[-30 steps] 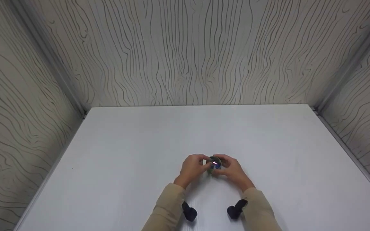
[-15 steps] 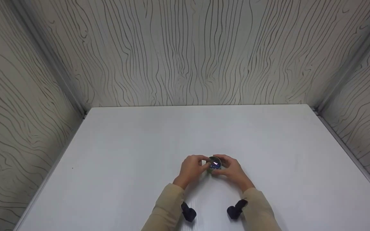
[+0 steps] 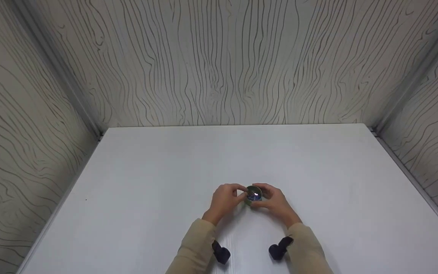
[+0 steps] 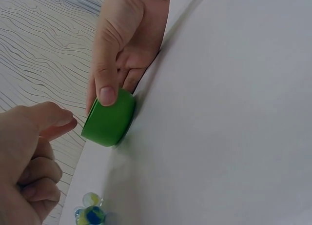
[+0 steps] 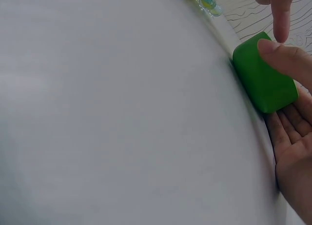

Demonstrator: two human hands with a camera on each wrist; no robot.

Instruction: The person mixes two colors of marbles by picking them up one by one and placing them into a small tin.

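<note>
A small green cup (image 4: 109,122) stands on the white table (image 3: 146,171), with shiny dark blue contents (image 3: 254,195) visible inside. My right hand (image 3: 276,203) grips the cup from the right, its thumb along the near side. My left hand (image 3: 224,199) is at the opposite side, thumb and index fingertips bent together right by the rim. Its other fingers curl inward in the left wrist view, and nothing shows between the tips. Several clear marbles (image 4: 92,213) with blue and yellow swirls lie below my left hand; in the head view that hand hides them.
Wood-grain panels (image 3: 219,61) wall the table at the back and sides. A black wrist camera mount (image 3: 221,253) sticks out from the left sleeve (image 3: 194,243), and another mount (image 3: 280,249) from the right sleeve (image 3: 308,247).
My left hand has drawn slightly left, its fingertips moving from over the cup's opening to its rim, so more of the inside shows. My right hand and the cup stay put.
</note>
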